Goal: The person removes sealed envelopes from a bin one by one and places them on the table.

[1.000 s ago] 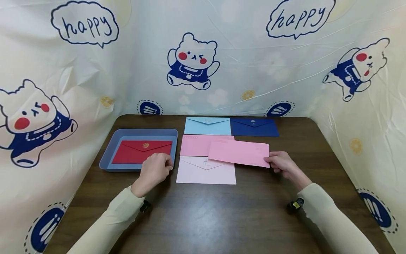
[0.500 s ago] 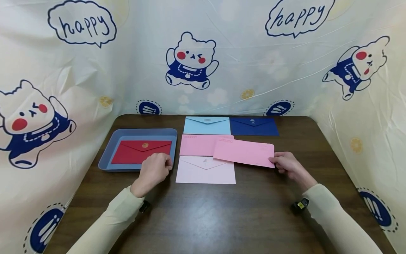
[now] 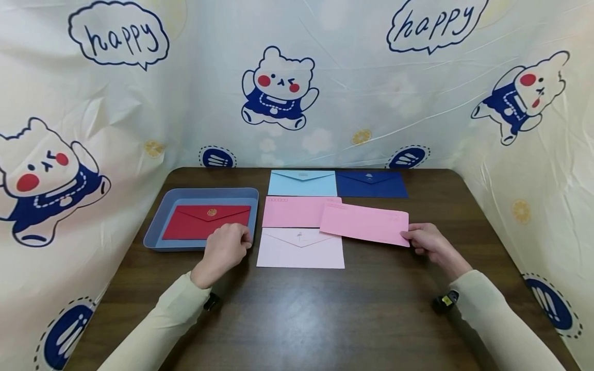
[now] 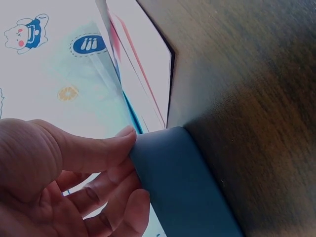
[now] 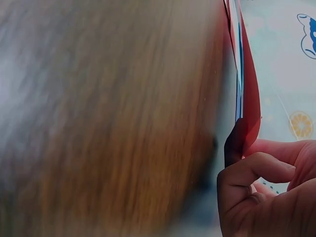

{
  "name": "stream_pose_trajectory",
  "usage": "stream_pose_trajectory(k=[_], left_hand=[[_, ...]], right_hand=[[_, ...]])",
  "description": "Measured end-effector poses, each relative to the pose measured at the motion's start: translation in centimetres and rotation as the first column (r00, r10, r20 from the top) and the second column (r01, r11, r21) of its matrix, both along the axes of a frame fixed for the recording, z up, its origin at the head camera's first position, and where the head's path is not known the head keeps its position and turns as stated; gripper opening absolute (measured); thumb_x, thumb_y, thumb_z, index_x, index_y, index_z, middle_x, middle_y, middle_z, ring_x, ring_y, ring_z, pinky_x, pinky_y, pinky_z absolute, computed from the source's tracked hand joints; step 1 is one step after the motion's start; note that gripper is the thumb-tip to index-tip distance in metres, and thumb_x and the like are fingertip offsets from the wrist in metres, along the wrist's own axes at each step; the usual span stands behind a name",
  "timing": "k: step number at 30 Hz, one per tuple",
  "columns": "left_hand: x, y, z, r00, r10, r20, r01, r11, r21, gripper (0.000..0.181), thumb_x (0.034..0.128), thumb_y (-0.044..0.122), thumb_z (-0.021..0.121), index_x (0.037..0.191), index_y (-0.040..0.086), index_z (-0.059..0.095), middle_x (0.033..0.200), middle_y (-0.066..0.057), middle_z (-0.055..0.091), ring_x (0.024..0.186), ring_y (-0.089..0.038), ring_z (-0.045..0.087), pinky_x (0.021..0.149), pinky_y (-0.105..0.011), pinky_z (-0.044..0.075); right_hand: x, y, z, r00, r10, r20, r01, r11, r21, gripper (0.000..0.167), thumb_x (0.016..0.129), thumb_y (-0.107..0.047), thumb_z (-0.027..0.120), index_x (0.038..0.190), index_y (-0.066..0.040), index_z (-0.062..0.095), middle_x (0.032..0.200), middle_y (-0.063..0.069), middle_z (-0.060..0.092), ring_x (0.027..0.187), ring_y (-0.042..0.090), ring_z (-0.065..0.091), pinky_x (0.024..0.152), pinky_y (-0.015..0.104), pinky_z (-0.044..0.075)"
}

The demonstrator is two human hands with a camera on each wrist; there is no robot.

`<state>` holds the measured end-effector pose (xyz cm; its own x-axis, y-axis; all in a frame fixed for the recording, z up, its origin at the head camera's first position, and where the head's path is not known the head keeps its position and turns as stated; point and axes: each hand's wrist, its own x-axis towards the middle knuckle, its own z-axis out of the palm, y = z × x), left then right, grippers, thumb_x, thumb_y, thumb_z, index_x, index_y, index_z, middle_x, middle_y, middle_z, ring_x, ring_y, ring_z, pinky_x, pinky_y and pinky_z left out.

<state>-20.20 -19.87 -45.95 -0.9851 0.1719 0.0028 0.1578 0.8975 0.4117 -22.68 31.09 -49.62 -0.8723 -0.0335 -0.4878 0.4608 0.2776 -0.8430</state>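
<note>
My right hand (image 3: 430, 243) pinches the right end of a pink envelope (image 3: 364, 222), thumb on top. The envelope is raised slightly and tilted, its left part overlapping a second pink envelope (image 3: 291, 214) and a pale pink envelope (image 3: 299, 252) on the table. In the right wrist view the held pink envelope (image 5: 252, 106) shows nearly edge-on. My left hand (image 3: 225, 251) grips the front right corner of a blue-grey tray (image 3: 162, 211); the left wrist view has thumb and curled fingers on the tray's rim (image 4: 177, 168). Inside the tray lies a red envelope (image 3: 204, 226) with a gold emblem.
A light blue envelope (image 3: 301, 186) and a dark blue envelope (image 3: 371, 188) lie side by side at the table's back edge. A printed cloth (image 3: 348, 113) hangs behind and on both sides of the brown wooden table (image 3: 297, 319).
The right hand has drawn the pink envelope to the right, uncovering more of the envelopes below it. The left hand stays at the tray, which keeps its place.
</note>
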Motion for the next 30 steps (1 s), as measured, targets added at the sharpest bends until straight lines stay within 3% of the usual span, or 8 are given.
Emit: stream_pose_trajectory(k=[13, 30], left_hand=[[0.1, -0.1, -0.2, 1.000, -0.011, -0.016, 0.011, 1.000, 0.002, 0.020, 0.0728, 0.004, 0.092, 0.081, 0.009, 0.074, 0.070, -0.004, 0.063, 0.063, -0.021, 0.057, 0.051, -0.035, 0.053], [0.0, 0.0, -0.2, 1.000, -0.004, -0.015, 0.004, 1.000, 0.005, 0.021, 0.0716, 0.004, 0.092, 0.081, 0.009, 0.074, 0.071, -0.004, 0.063, 0.063, -0.021, 0.057, 0.052, -0.035, 0.053]], right_hand=[[0.9, 2.2, 0.1, 1.000, -0.009, -0.001, 0.009, 0.999, 0.045, 0.014, 0.104, -0.012, 0.064, 0.110, 0.001, 0.064, 0.066, -0.003, 0.046, 0.055, 0.011, 0.039, 0.054, 0.024, 0.038], [1.8, 4.6, -0.2, 1.000, -0.002, 0.010, 0.001, 0.995, 0.097, 0.012, 0.105, -0.015, 0.062, 0.106, -0.004, 0.065, 0.068, -0.004, 0.048, 0.059, 0.011, 0.044, 0.057, 0.025, 0.042]])
